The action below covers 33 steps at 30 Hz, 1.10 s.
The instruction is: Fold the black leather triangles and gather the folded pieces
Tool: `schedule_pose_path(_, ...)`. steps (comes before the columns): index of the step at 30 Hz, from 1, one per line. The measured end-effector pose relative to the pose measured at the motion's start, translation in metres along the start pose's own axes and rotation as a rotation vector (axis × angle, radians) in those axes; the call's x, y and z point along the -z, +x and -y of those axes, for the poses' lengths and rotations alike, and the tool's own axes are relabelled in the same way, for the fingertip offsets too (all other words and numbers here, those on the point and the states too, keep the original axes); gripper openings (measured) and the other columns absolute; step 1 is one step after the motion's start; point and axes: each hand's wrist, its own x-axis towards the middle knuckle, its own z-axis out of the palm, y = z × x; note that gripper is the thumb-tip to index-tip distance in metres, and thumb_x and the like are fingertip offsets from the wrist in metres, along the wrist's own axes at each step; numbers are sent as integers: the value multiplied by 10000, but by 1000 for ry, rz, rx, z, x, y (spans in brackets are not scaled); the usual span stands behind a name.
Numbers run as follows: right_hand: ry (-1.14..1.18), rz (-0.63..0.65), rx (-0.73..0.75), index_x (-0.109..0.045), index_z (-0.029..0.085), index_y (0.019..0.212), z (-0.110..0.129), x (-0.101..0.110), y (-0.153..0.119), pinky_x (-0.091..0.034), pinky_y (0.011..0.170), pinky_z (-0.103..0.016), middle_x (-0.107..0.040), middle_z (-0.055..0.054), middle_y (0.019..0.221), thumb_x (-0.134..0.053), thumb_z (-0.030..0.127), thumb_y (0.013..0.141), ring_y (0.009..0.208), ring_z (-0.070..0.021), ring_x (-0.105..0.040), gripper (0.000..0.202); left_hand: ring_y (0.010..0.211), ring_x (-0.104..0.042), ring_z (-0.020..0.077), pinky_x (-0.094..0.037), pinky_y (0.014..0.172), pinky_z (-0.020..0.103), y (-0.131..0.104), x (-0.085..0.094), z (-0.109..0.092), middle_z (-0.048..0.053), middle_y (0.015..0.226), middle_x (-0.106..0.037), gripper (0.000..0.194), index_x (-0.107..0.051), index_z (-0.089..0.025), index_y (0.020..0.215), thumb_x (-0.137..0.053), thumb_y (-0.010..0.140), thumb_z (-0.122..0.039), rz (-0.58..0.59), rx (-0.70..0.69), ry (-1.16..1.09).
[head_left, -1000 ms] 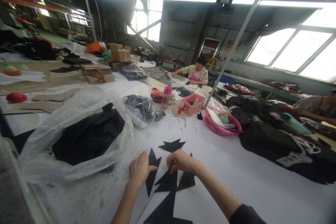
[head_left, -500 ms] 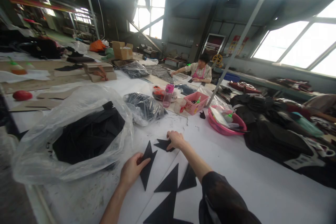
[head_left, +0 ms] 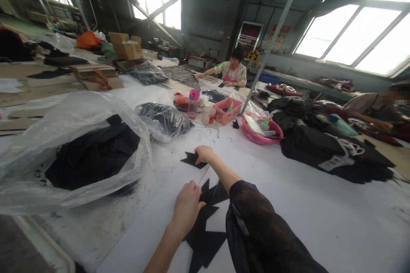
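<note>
My left hand (head_left: 187,204) grips the left edge of a black jagged-edged piece of sheet material (head_left: 206,213), its thumb over the edge. That piece overlaps other black pointed pieces (head_left: 206,245) on the white tabletop (head_left: 272,222). Farther forward, my right hand (head_left: 205,154) has its curled fingers on the right end of another jagged black piece (head_left: 191,160), which lies on the table. Its fingertips are partly hidden. A dark sleeve covers my right forearm and hides part of the table.
On the left is an open clear plastic bag (head_left: 141,136) of black material (head_left: 92,153). Beyond stand a pink bottle (head_left: 193,104), a pink basket (head_left: 227,111) and a pink basin (head_left: 261,136). Black goods (head_left: 307,145) are heaped right. A co-worker (head_left: 235,72) sits across; another person is far right.
My left hand has carried its black piece rightward over the other pieces. My right hand stays on its piece. The camera view has tilted down and shifted right.
</note>
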Motion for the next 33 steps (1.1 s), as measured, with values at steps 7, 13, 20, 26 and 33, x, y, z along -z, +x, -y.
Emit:
schedule_pose_path(7,135,11,132,-652,149,992,-71,31,-69,-397,613,-204,-639,41,800,-663,483,812,717,-104,-569,379,914,-610,230,-416,764,292,13,1,4,55,970,-607,404,-525,-168,1001,-822,744,-265,48,51,38)
schedule_pose_path(13,83,169,200,-656,238,1121,-82,-22,-120,-381,634,-196,-644,44,829,-867,300,599,753,-122,-584,566,932,-609,199,-411,740,280,6,-2,10,36,1073,-579,358,-525,-208,1066,-754,814,-320,18,28,29)
schedule_pose_path(20,-89,58,174,-667,211,954,-65,-62,-122,-383,789,-270,-584,-85,1128,-915,229,515,1090,-271,-525,504,984,-584,212,-427,751,278,0,-1,10,36,1095,-546,429,-548,-226,1072,-794,763,-393,42,-5,53)
schedule_pose_path(26,-42,78,39,-659,200,894,-85,-62,-143,-358,697,-259,-647,-29,839,-855,260,618,835,-211,-593,344,1003,-583,238,-427,811,294,4,0,5,56,1033,-600,424,-564,-196,982,-823,715,-398,91,26,53)
schedule_pose_path(33,153,155,34,-690,196,886,-89,-52,-207,-369,602,-221,-666,22,788,-777,402,721,732,-156,-602,278,973,-611,273,-430,809,316,10,4,2,57,916,-638,354,-577,-195,824,-846,653,-349,143,56,-43)
